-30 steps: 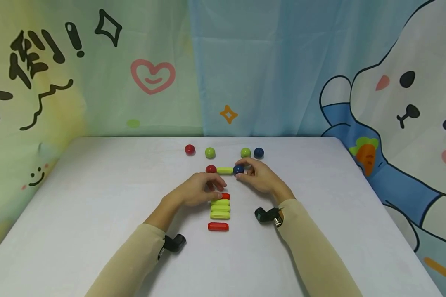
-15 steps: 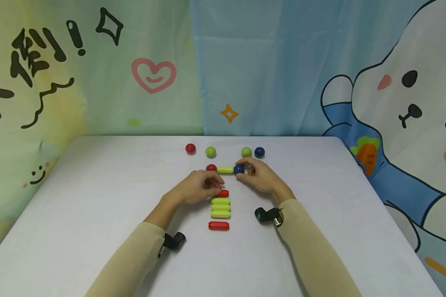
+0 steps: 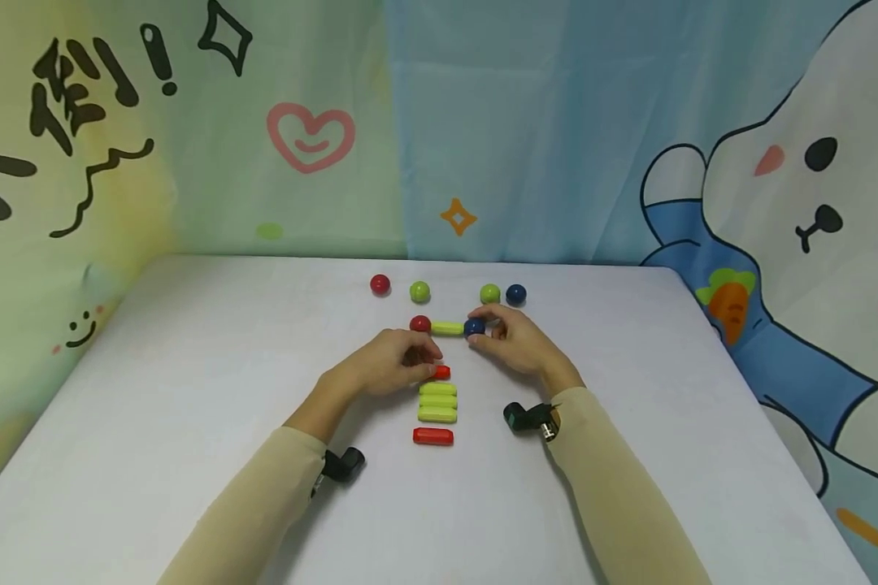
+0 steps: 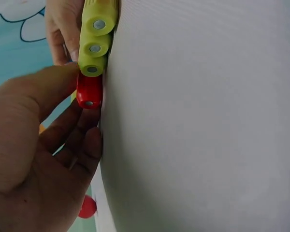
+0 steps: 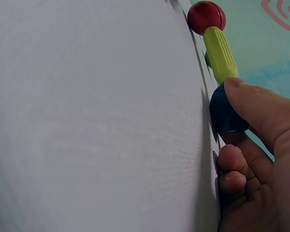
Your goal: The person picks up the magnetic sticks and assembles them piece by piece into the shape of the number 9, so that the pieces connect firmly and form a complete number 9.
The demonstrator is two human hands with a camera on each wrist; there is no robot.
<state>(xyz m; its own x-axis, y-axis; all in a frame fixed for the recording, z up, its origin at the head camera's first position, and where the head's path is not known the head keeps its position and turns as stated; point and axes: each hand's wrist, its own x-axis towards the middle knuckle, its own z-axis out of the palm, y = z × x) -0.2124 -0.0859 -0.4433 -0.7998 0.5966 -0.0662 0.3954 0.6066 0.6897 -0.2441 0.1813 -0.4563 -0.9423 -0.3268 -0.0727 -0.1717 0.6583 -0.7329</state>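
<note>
On the white desk (image 3: 212, 366), the left hand (image 3: 391, 363) pinches a short red rod (image 3: 443, 373) between thumb and curled fingers, while the right hand (image 3: 515, 341) holds a blue ball (image 3: 474, 327) between thumb and forefinger. That ball sits at the right end of a joined bar: a yellow rod (image 3: 448, 329) touches it on one side and a red ball (image 3: 420, 324) on the other, the whole bar lying roughly parallel to the desk's far edge. The pinched rod lies between this bar and three stacked-together yellow rods (image 3: 437, 402), slightly apart from them towards the far edge. A second red rod (image 3: 433, 436) lies just beyond the trio on the side away from that edge. Nearer the far edge and well in from both far corners rest a loose red ball (image 3: 380, 284), two green balls (image 3: 420, 292) (image 3: 490, 293) and another blue ball (image 3: 515, 295). The left grip looks sound: the wrist view shows the rod's end disc (image 4: 89, 103) uncovered, and it seems best to keep the fingers on the flanks so. The right hand would do well to steady its ball lightly, since a twist there could probably break the bar's line.
</note>
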